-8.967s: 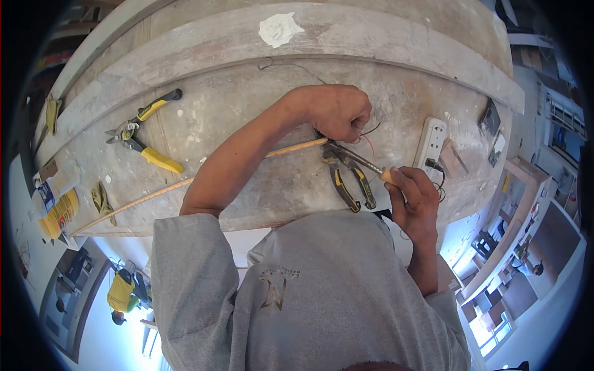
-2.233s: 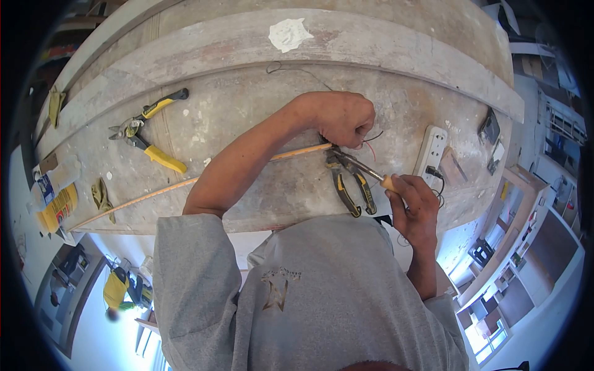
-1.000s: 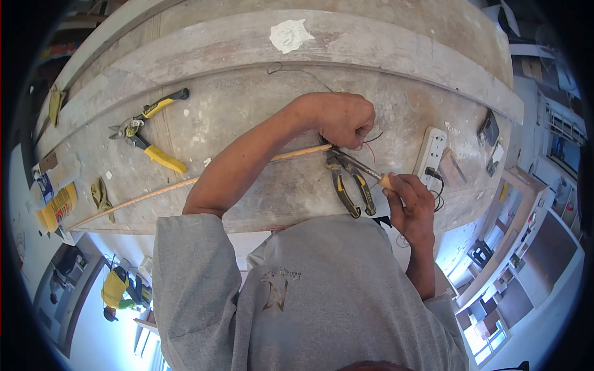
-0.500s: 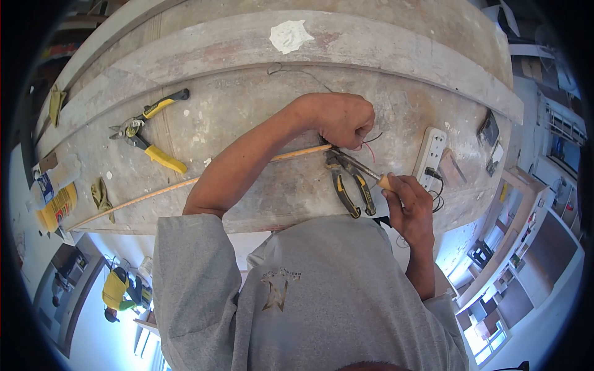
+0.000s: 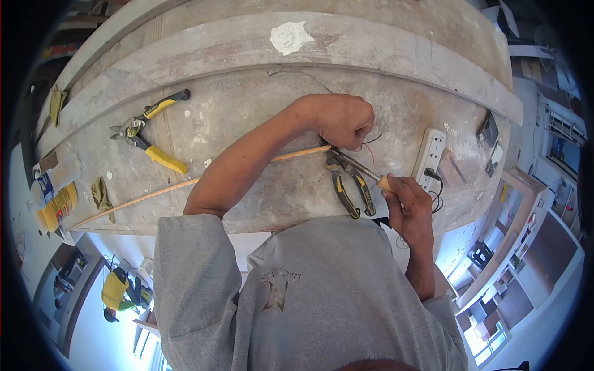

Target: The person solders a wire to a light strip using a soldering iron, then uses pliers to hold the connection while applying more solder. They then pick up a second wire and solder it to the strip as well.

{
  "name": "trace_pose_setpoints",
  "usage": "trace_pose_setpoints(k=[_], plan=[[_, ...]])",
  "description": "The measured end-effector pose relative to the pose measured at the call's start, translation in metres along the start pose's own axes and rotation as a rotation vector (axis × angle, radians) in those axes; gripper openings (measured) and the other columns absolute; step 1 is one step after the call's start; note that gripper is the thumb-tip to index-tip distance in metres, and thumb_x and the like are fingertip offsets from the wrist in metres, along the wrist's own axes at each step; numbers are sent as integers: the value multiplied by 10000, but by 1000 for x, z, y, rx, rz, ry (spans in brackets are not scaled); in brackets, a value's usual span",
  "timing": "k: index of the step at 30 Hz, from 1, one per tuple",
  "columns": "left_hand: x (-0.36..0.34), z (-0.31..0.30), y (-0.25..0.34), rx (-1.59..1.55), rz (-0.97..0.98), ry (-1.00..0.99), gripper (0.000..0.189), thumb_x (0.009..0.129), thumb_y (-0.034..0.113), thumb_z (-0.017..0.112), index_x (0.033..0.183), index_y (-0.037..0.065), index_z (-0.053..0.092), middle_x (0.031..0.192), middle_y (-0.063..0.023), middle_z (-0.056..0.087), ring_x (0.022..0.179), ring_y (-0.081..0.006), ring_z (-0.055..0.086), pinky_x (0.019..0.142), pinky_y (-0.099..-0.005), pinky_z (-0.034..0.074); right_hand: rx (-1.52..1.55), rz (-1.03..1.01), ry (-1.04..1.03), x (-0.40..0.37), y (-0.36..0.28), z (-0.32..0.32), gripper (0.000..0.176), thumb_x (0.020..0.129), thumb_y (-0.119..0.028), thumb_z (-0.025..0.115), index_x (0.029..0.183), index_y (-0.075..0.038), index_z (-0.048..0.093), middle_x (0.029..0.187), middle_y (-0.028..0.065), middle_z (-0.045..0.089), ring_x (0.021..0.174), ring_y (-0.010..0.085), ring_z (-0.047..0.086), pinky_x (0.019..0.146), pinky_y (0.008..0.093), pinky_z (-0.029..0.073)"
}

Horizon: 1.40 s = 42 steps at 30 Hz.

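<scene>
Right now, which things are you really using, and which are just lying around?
In use: left hand pinching thin wires; right hand holding wooden-handled tool, tip at long rod.
Lying about: pliers, yellow snips, bottles.

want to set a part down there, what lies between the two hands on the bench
Black-and-yellow pliers lie on the bench between the left hand and right hand, and the right hand's tool crosses over them; head view.
</scene>
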State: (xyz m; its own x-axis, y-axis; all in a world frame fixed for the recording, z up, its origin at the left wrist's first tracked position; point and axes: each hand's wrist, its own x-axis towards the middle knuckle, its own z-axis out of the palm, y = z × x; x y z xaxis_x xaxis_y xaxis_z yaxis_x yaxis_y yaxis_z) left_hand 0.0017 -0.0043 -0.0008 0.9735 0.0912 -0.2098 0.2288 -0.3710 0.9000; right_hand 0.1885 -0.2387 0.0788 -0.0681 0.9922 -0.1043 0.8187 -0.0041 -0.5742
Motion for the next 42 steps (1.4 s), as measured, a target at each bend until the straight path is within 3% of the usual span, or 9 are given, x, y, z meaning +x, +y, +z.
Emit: trace_pose_setpoints(k=[23,26,29,31,42], plan=[[2,3,-5,-7,24,3,159,765,81,787,718,-36,691,878,-204,707,824,-387,697,742,-473,540,12,26,-18,0,-4,-2,323,899,27,792,1216,24,725,949,194,736,783,368,730,686,429,574],[2,4,-7,-31,17,10,157,767,79,787,712,-33,690,879,-202,709,826,-387,699,743,-471,542,11,26,-31,1,-3,-2,338,907,3,781,1238,26,716,997,200,734,818,398,735,702,470,589],[2,4,-7,-12,75,35,166,774,126,782,747,-23,717,790,-220,726,790,-397,717,721,-492,551,12,10,-16,1,-2,-2,343,905,1,783,1240,27,717,1004,202,735,818,398,735,702,469,589],[1,2,-3,10,20,31,148,771,79,796,741,-30,700,884,-191,726,843,-378,718,746,-467,549,15,6,-17,0,-4,-2,342,904,1,783,1239,28,720,1007,200,733,815,395,734,702,467,591],[0,0,0,-15,-12,31,155,750,83,836,745,-3,708,868,-166,736,827,-347,730,728,-455,553,7,6,-4,1,-5,-2,338,899,21,802,1226,7,720,959,195,740,788,369,735,682,439,584]])
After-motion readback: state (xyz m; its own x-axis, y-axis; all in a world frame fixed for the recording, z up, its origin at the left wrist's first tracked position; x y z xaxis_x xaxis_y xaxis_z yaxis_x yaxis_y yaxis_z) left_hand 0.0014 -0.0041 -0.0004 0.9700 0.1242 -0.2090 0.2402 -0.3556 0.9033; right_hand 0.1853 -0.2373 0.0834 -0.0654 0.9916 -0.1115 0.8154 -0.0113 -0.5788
